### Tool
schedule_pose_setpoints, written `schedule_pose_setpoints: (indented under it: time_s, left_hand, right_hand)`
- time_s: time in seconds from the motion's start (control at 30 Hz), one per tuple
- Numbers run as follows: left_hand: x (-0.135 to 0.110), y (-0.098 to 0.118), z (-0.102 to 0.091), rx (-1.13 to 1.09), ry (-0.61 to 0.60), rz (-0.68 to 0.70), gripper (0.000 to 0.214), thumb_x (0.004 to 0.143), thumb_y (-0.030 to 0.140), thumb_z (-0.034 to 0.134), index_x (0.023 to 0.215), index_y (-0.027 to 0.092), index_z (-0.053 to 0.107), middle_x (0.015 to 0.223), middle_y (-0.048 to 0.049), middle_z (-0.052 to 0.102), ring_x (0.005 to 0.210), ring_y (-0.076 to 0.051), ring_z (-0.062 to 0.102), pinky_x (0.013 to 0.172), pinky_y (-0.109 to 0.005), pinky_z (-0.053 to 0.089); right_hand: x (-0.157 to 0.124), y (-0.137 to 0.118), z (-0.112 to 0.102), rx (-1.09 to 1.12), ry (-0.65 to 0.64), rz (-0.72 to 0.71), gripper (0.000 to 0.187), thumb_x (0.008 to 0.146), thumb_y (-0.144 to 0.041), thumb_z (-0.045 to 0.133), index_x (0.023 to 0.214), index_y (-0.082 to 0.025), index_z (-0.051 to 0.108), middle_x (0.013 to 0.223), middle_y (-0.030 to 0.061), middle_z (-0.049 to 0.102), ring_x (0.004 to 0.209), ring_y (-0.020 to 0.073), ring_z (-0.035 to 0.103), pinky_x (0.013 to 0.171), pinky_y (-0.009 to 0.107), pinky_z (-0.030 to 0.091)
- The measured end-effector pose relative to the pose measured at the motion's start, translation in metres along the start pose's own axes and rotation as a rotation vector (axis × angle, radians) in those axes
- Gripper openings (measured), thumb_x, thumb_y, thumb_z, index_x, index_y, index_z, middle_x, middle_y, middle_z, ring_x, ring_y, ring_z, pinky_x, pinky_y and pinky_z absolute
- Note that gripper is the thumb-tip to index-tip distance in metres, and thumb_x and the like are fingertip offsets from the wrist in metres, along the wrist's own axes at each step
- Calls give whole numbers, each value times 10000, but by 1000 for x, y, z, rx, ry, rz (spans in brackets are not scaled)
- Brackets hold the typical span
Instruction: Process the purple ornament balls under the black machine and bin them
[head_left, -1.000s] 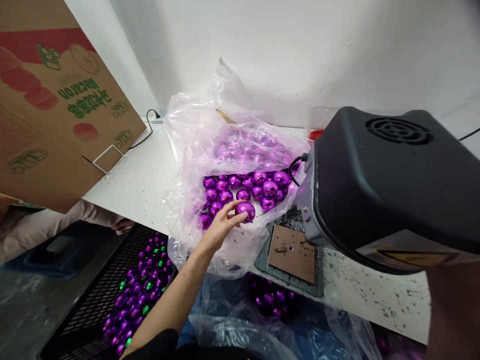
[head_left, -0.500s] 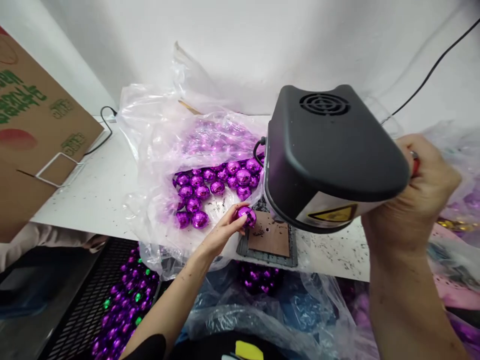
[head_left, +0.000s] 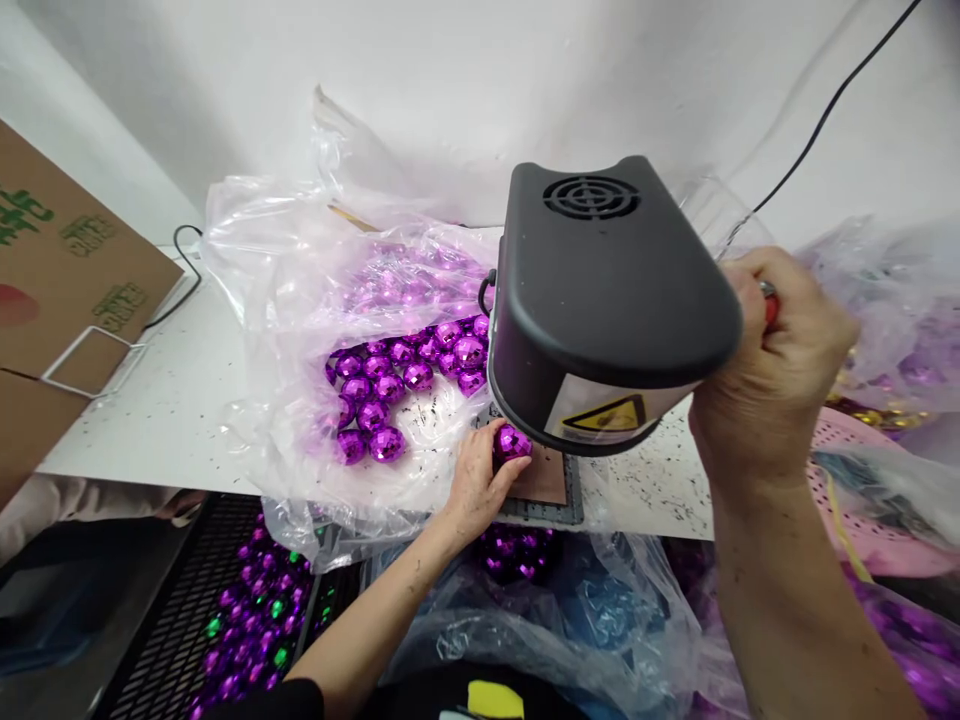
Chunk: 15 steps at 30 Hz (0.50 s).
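A shiny purple faceted ball [head_left: 512, 442] is pinched between the thumb and fingers of my left hand [head_left: 474, 475]. It is over a brown square board [head_left: 546, 476] that rests on a dark grey plate [head_left: 571, 500]. Closed around the rear of a black hand-held machine [head_left: 607, 290] is my right hand [head_left: 776, 365]; the grip itself is hidden. The machine has a round vent on top and a yellow warning triangle on its side. Its body hangs above and right of the ball, covering part of the board.
Several purple balls [head_left: 386, 443] lie in a clear plastic bag [head_left: 255, 320] on the white bench [head_left: 180, 420]. A cardboard box [head_left: 82, 290] stands left. Below is a black crate [head_left: 172, 590] of purple and green balls. A pink basket [head_left: 832, 440] is right; a black cable [head_left: 832, 95] hangs behind.
My left hand has moved right, bringing the ball further over the brown board. My right hand has shifted the black machine left, closer above the board. The whole view has turned slightly.
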<state>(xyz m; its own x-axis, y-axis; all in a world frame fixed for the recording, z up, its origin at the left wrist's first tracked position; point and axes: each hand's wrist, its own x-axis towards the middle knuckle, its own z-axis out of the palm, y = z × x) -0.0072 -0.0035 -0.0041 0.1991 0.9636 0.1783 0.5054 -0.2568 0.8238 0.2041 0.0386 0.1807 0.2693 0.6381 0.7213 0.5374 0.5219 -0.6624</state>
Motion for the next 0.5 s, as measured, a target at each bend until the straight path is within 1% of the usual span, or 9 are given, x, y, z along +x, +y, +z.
schedule_pose_setpoints:
  time_s: [0.1,0.2,0.3,0.37,0.5]
  left_hand:
    - [-3,-1,8,68,30,94,358,997,341,650,1320,195,597,1257,-132,699,1172,-310,628,1046,-488,484]
    - [-4,0,13,125,30,183,373,965,317,693,1304,192,601,1298,-144,681,1204,-327,613,1058,-503,475]
    - [-2,0,17,118,12,189,369,941,312,720,1276,203,614,1325,-145,665,1244,-337,598,1086,-520,462]
    - [-1,-2,18,84,-15,178,362,948,312,709,1281,213,605,1326,-133,665,1266,-327,595,1126,-530,438]
    - [1,-7,17,59,-91,186,402,972,327,674,1339,214,556,1311,-122,678,1278,-313,598,1219,-576,342]
  right_hand:
    - [-1,0,1,1,2,-1,557,1001,-572,559,732,-87,502,669,-7,315,658,1,282,593,150,229]
    - [-1,0,2,2,16,-3,573,1002,-591,546,738,-84,504,692,-2,345,683,-1,314,614,130,252]
    - [-1,0,1,0,13,0,590,994,-612,546,740,-81,509,701,0,361,702,-2,331,624,116,267]
    - [-1,0,0,-5,8,-4,592,993,-615,544,743,-79,512,696,-3,354,699,-7,323,621,111,263]
    - [0,-1,0,-24,-4,-24,564,1010,-581,532,758,-77,528,678,-10,320,678,-16,293,608,108,237]
